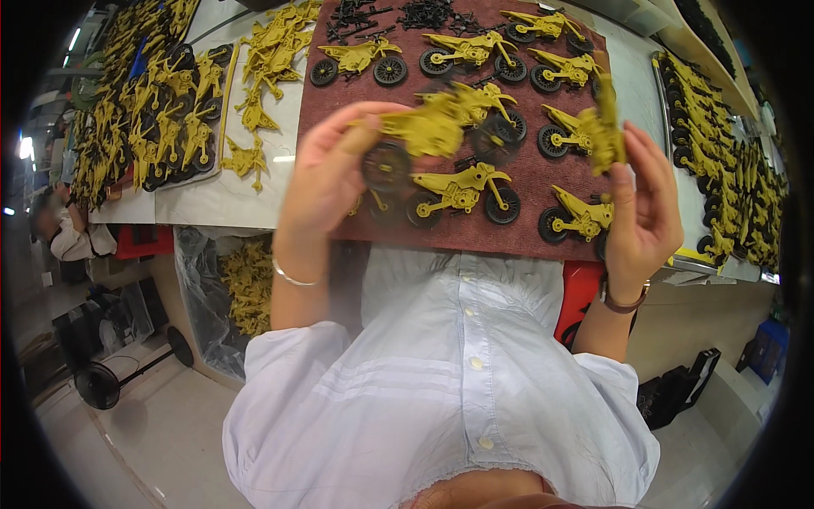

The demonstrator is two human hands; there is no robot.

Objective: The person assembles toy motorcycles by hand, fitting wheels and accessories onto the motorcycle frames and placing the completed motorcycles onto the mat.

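My left hand (pixel 329 165), fingers closed, holds a yellow toy motorcycle (pixel 431 131) with black wheels, raised over the dark red mat (pixel 530 187) and smeared by motion. At the mat's right edge my right hand (pixel 646 208) pinches a yellow toy motorcycle body (pixel 605 136), turned upright and seen edge-on; whether it has wheels I cannot tell. Several finished-looking toy motorcycles lie on the mat. One motorcycle (pixel 462 188) rests below the left hand's piece, and another motorcycle (pixel 581 216) lies beside my right hand, its front wheel partly hidden.
Loose black parts (pixel 428 13) lie at the mat's far edge. Yellow bodies (pixel 275 42) are heaped on the white table to its left. Trays of motorcycles stand at left (pixel 222 110) and right (pixel 716 178). Below the table sits a plastic bag (pixel 199 288) of yellow parts.
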